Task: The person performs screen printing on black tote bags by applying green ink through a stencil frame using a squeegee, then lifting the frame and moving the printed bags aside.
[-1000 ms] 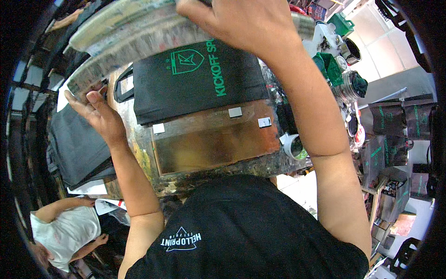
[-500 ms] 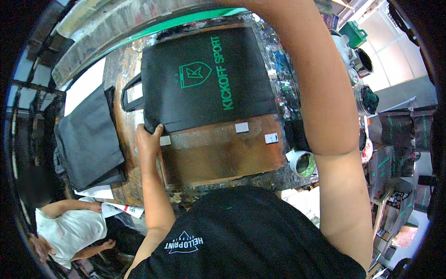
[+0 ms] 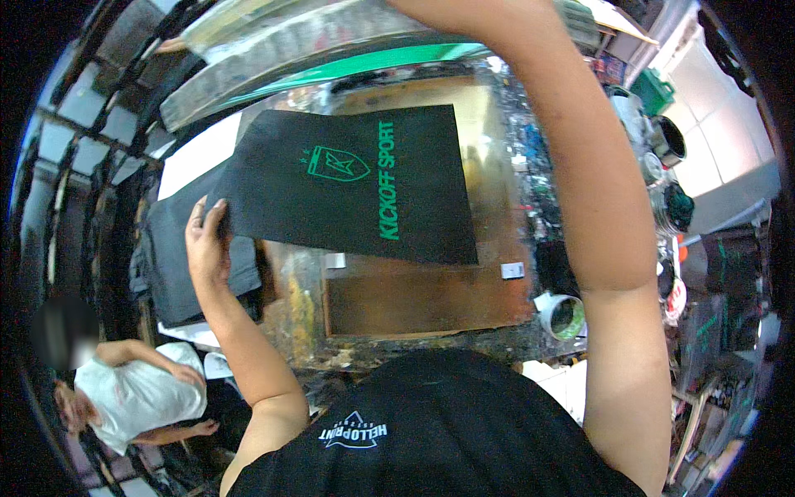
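A black tote bag with a green shield emblem and green lettering hangs slanted over the left part of a brown board. My left hand pinches the bag at its near left side, thumb on top. That edge of the bag reaches over a pile of dark folded bags on the left. My right forearm stretches far up along the right side; the hand itself is beyond the top edge. Beneath the bag, part of the board is hidden.
Behind the board rises a long frame with a green strip. A tub with green stuff inside stands near right, and several cans line the far right. A person in a white shirt is at lower left. Printed bags hang at right.
My left hand has drawn the bag leftward off the board, toward the dark pile, uncovering the board's right and far parts. My right arm stays raised. The person at left has shifted an arm.
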The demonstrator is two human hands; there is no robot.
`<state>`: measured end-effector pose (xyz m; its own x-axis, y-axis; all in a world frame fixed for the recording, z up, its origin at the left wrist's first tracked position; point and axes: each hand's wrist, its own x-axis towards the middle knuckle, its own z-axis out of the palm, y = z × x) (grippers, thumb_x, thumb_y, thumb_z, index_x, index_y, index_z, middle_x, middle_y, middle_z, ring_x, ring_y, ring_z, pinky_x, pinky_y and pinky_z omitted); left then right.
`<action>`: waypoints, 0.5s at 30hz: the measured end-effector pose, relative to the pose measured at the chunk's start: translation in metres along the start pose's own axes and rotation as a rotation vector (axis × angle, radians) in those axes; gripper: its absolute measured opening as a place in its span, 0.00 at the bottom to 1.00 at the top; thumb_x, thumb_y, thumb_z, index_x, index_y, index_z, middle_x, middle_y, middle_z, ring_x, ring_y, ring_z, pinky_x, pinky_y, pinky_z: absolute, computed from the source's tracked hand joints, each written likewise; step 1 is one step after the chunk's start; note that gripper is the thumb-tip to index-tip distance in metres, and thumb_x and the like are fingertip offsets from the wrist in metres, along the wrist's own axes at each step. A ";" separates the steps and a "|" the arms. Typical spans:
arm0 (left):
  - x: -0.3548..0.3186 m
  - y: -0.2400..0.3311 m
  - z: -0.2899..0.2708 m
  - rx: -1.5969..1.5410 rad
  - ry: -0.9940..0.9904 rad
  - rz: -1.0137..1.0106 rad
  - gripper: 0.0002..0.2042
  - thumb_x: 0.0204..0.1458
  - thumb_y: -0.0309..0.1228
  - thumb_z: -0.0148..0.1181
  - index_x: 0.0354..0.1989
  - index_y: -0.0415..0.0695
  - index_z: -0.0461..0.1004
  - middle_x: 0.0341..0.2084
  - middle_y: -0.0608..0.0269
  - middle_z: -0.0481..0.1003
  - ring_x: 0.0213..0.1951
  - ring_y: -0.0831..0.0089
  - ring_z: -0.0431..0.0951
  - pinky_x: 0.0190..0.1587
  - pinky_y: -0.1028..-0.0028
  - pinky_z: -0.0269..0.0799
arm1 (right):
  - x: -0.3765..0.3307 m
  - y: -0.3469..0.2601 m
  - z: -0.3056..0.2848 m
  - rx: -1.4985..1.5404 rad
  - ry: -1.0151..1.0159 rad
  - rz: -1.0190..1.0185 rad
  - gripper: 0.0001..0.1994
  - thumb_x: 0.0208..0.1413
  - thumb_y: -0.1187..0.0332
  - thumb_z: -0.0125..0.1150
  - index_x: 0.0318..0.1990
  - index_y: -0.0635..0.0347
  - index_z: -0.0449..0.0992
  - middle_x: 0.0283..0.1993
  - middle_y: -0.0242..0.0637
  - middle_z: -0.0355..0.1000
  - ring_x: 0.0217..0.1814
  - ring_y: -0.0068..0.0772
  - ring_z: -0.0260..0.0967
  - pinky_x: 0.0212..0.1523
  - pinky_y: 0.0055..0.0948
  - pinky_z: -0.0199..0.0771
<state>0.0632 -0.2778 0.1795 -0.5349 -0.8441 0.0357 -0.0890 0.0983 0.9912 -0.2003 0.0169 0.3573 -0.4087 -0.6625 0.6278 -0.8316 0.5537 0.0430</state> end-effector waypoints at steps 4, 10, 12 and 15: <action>-0.006 0.009 -0.110 -0.067 0.134 0.017 0.21 0.58 0.26 0.63 0.60 0.37 0.71 0.42 0.62 0.80 0.33 0.80 0.81 0.30 0.83 0.75 | 0.011 -0.009 -0.004 0.006 -0.128 0.092 0.26 0.69 0.46 0.40 0.53 0.58 0.76 0.39 0.36 0.76 0.42 0.32 0.70 0.53 0.43 0.67; -0.020 -0.029 -0.281 -0.013 0.313 0.022 0.23 0.58 0.25 0.62 0.63 0.39 0.70 0.50 0.57 0.78 0.50 0.68 0.79 0.51 0.71 0.76 | 0.010 -0.017 0.004 0.019 -0.064 0.169 0.23 0.65 0.44 0.48 0.37 0.55 0.77 0.32 0.34 0.72 0.37 0.32 0.67 0.47 0.39 0.65; -0.024 -0.063 -0.356 0.132 0.356 -0.007 0.23 0.59 0.27 0.62 0.64 0.41 0.71 0.54 0.57 0.77 0.55 0.64 0.77 0.58 0.68 0.72 | 0.002 -0.029 0.004 0.006 0.019 0.096 0.25 0.65 0.42 0.48 0.37 0.57 0.77 0.32 0.35 0.73 0.37 0.32 0.67 0.49 0.41 0.65; -0.064 -0.100 -0.474 0.686 0.823 0.021 0.29 0.56 0.37 0.66 0.64 0.36 0.70 0.53 0.46 0.78 0.55 0.52 0.77 0.62 0.60 0.70 | -0.001 -0.010 0.019 -0.132 0.193 -0.171 0.17 0.62 0.49 0.51 0.46 0.52 0.75 0.43 0.38 0.72 0.45 0.39 0.69 0.53 0.43 0.68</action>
<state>0.5048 -0.4832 0.1382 0.1669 -0.9094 0.3809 -0.6768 0.1752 0.7150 -0.1993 0.0023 0.3414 -0.1768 -0.6505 0.7386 -0.8208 0.5116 0.2540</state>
